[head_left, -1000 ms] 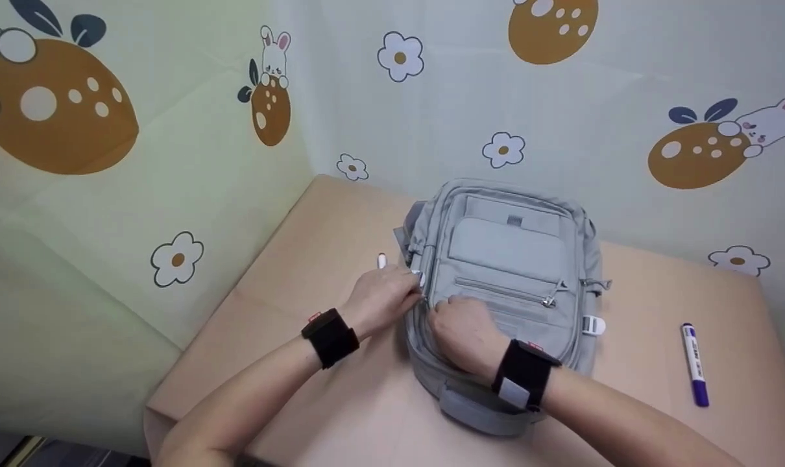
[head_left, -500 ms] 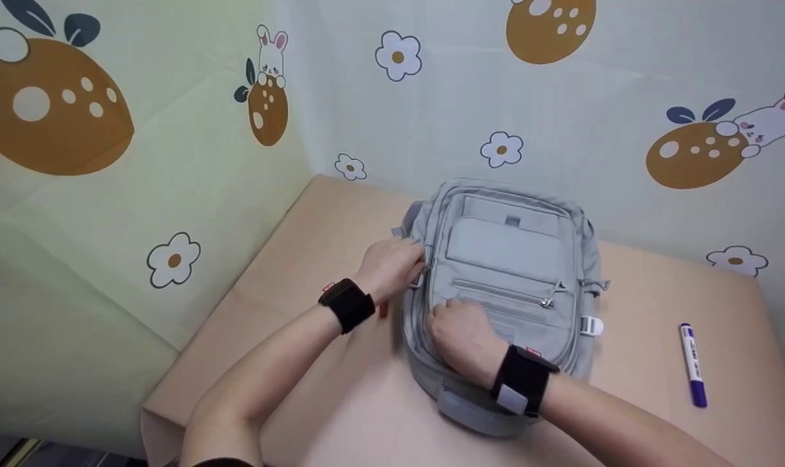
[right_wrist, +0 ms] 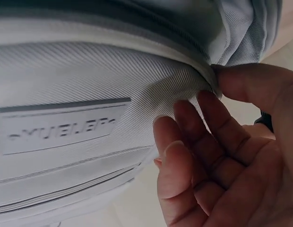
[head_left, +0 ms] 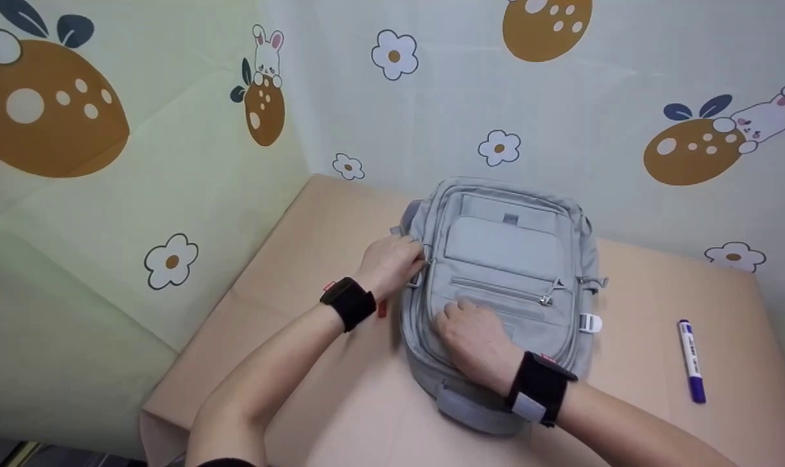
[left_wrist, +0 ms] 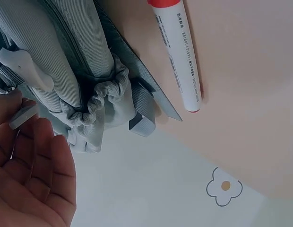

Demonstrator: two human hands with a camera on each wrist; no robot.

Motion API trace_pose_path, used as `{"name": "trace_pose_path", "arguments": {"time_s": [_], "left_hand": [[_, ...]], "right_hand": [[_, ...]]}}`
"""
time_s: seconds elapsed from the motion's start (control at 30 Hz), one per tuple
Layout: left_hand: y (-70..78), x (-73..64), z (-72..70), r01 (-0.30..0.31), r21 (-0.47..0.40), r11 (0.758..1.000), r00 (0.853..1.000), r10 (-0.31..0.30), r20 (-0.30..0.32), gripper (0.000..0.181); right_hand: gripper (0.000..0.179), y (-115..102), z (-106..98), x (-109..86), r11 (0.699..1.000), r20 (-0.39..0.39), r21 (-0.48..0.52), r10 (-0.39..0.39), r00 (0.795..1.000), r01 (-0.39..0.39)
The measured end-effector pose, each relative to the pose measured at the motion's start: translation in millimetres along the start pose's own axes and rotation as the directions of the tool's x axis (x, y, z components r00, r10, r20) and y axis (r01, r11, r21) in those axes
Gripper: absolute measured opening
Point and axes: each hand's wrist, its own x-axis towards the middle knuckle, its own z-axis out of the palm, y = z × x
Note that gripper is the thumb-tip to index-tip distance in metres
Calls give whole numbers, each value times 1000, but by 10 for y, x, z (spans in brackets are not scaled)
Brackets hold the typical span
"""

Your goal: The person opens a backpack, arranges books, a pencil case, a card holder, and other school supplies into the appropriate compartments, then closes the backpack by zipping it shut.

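A grey backpack (head_left: pixel 509 240) lies on the table with its front pockets facing up. At its left side, my left hand (head_left: pixel 392 263) pinches a small pale zipper pull (left_wrist: pixel 23 116) between thumb and finger, close to the side seam. My right hand (head_left: pixel 477 337) is over the lower front panel. In the right wrist view, its fingertips hold the piped edge (right_wrist: pixel 203 71) of the front pocket, near a pale label (right_wrist: pixel 66 126) with raised lettering. The other fingers of that hand are bent against the fabric.
Beside the backpack's left side lies a white marker with a red cap (left_wrist: pixel 177 56), mostly hidden by my left hand in the head view. A purple-capped marker (head_left: pixel 691 360) lies on the table (head_left: pixel 736 305) to the right. Patterned cloth (head_left: pixel 431 117) hangs behind.
My left hand has moved up along the backpack's left side, uncovering the marker's red end and covering its pale end. My right hand has shifted slightly right and down.
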Motion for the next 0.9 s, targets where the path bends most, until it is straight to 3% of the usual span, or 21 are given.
{"name": "trace_pose_path", "arguments": {"time_s": [0.23,0.4,0.5,0.67,0.77,0.9], "left_hand": [[18,-117,-25,-31,-23,999,998,30,-50,13],[52,-270,-96,-138,-66,988,988,133,-75,34],[99,-340,-121,-246,-103,964,968,239,-73,39],[143,-430,-114,-399,-126,908,916,399,-27,47],[150,-462,-88,-435,-133,891,897,442,26,51],[158,-490,-61,-435,-149,888,887,452,101,53]], "right_hand": [[11,179,-77,-398,996,6,51,72,997,-72],[17,391,-127,-750,993,1,53,105,995,-104],[18,531,-123,-968,992,-31,56,116,993,-114],[22,705,-68,-1211,992,-84,68,115,990,-110],[24,757,-33,-1284,992,-112,91,103,988,-93],[26,779,-10,-1339,987,-149,139,104,983,-83]]}}
